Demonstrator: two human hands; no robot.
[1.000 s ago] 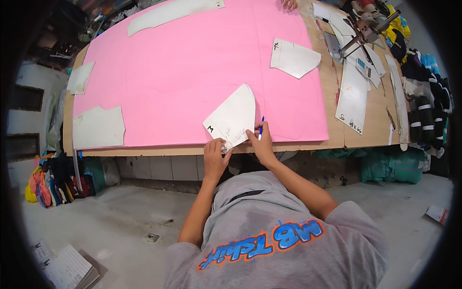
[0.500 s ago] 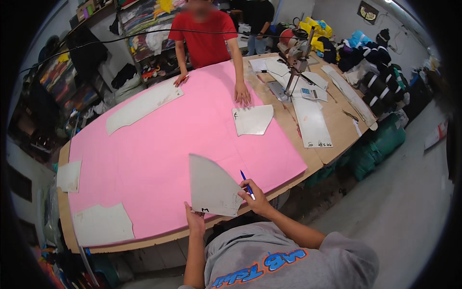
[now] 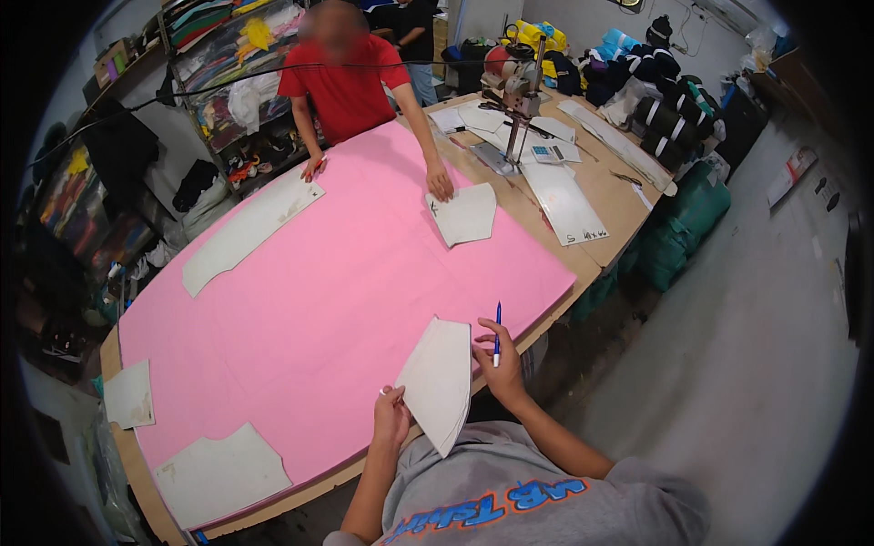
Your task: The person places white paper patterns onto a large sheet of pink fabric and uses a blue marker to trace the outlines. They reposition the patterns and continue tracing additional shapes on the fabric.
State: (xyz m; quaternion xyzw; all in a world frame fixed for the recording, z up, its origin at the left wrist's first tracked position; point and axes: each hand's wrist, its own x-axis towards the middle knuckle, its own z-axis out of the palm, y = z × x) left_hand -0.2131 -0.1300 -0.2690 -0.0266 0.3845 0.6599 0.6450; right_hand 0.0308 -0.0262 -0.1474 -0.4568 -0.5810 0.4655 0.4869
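A pale grey pattern piece (image 3: 439,382) with a curved edge is held up over the near edge of the pink fabric (image 3: 346,300). My left hand (image 3: 391,417) is closed on its left side, with the thumb over the face. Just beyond the right edge of the piece, my right hand (image 3: 501,369) grips a blue pen (image 3: 498,335), which points upward. Whether the fingers of this hand also touch the piece, I cannot tell.
Across the table, a person in red (image 3: 350,96) touches a smaller pattern piece (image 3: 464,217) and a long one (image 3: 250,227). Two more pieces, one large (image 3: 223,473) and one small (image 3: 129,396), lie left. A cutting machine (image 3: 519,109) stands at the far right.
The pattern piece in my hands has been turned, its pointed end now toward me. My right hand has shifted right. Opposite, the person's hand has moved onto the smaller piece.
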